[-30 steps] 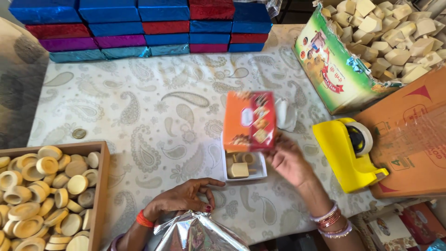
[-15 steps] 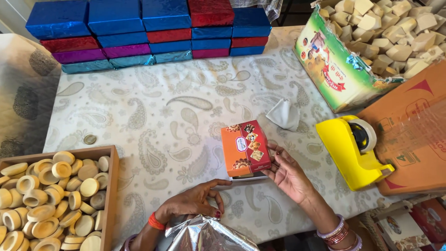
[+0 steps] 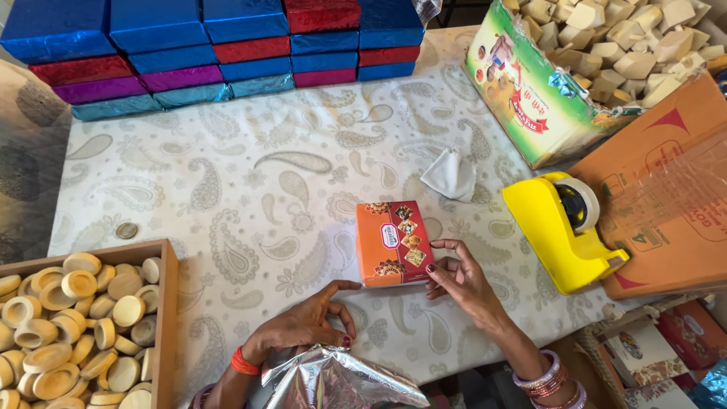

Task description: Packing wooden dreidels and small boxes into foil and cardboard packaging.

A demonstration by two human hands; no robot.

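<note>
Closing the small orange box [image 3: 394, 243] lying mid-table left of the yellow tape dispenser [image 3: 564, 227]: right hand [image 3: 460, 279] fingertips open, touching its near edge, left hand [image 3: 303, 324] loose beside it, gripping nothing; pressing lid flush likely next.

Flat orange-red box [image 3: 393, 243] mid-table; blue, red, purple boxes [image 3: 204, 45] stacked behind.

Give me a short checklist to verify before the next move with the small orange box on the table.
1. Orange printed cardboard box lies flat, lid closed: ok.
2. Right hand touches the box's near right corner: ok.
3. Left hand is free, fingertips near the box's near left corner: ok.
4. Yellow plastic tape dispenser stands to the right of the box, apart from it: ok.
5. Crinkled silver foil sheet lies at the table's near edge: ok.
6. Box sealed with tape: cannot tell.
</note>
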